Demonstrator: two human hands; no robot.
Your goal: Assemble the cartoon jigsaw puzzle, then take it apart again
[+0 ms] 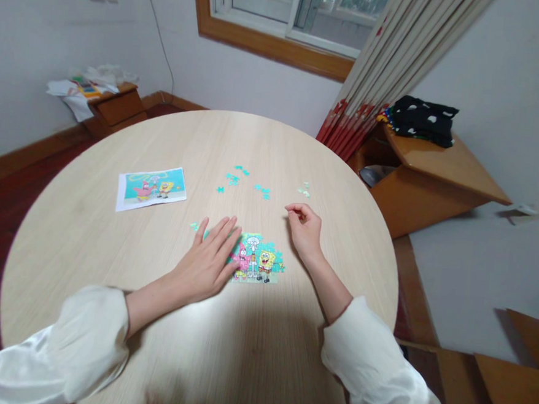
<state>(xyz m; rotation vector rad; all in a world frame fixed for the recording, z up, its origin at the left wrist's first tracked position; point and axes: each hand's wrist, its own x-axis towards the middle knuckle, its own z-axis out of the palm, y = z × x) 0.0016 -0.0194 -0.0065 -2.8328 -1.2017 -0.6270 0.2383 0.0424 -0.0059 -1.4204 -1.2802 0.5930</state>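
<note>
A partly assembled cartoon jigsaw puzzle (259,258) lies on the round wooden table (110,240). My left hand (210,259) rests flat on the puzzle's left side, fingers stretched out and together. My right hand (303,228) sits just right of the puzzle with fingers curled in a pinch; what it holds is too small to make out. Several loose turquoise pieces (234,178) lie scattered beyond the puzzle, with more pale ones (304,190) to the right. A printed reference picture (151,187) lies to the left.
A wooden side table (438,171) with dark folded clothes (423,119) stands at the right, beside a striped curtain (389,69). A low cabinet (116,108) with papers sits at the back left. Wooden pieces (516,367) lie on the floor at the right.
</note>
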